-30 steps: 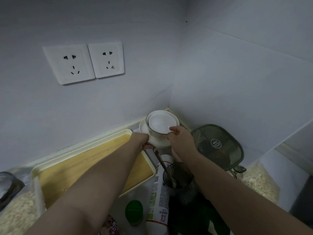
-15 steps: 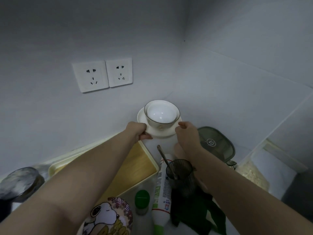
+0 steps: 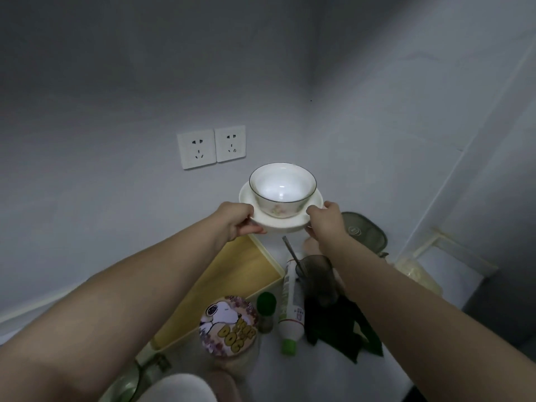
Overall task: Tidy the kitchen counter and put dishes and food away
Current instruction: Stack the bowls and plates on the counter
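Left hand (image 3: 236, 217) and right hand (image 3: 324, 217) each pinch opposite edges of a shallow, cream ceramic plate (image 3: 285, 226), fingers curled on its rim. A round, glossy white bowl (image 3: 282, 187) with a thin dark rim sits on it, right between the hands. The whole stack is up off the counter (image 3: 319, 367). Below the right hand stands a smoky tumbler (image 3: 317, 281) with a metal spoon (image 3: 291, 253) in it.

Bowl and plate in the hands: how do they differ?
The bowl is deep with a dark rim line; the plate is shallow and plain. The bowl rests on the plate; the plate is held by the left hand and right hand. Both are white.
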Motion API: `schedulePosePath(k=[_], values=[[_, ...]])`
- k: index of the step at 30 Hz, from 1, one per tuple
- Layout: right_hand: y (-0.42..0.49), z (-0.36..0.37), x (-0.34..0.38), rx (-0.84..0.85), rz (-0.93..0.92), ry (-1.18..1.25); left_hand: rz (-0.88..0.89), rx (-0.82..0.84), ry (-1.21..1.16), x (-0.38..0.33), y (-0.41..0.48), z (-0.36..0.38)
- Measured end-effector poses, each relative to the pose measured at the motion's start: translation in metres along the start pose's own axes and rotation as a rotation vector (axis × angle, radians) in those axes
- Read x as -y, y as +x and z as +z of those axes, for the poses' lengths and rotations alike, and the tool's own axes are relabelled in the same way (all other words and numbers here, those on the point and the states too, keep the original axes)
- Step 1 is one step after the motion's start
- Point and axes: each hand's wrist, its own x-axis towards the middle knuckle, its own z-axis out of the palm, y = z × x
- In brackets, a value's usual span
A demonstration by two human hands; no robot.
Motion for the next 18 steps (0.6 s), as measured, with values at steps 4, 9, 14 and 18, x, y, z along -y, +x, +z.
schedulePosePath(k=[4, 9, 14, 18], values=[[-0.042, -0.001, -0.011, 0.075, 0.058, 0.182, 0.0, 0.009, 0.006, 0.018, -0.044, -0.022], [-0.106, 0.002, -0.031, 0.126, 0.124, 0.27, 0.013, 0.008, 0.024, 0.051, -0.098, -0.06], [-0.156, 0.004, -0.048, 0.134, 0.226, 0.309, 0.027, 0.052, -0.038, 0.079, -0.145, -0.084], [-0.19, 0.004, -0.061, 0.169, 0.198, 0.282, 0.028, 0.022, -0.056, 0.1, -0.175, -0.101]])
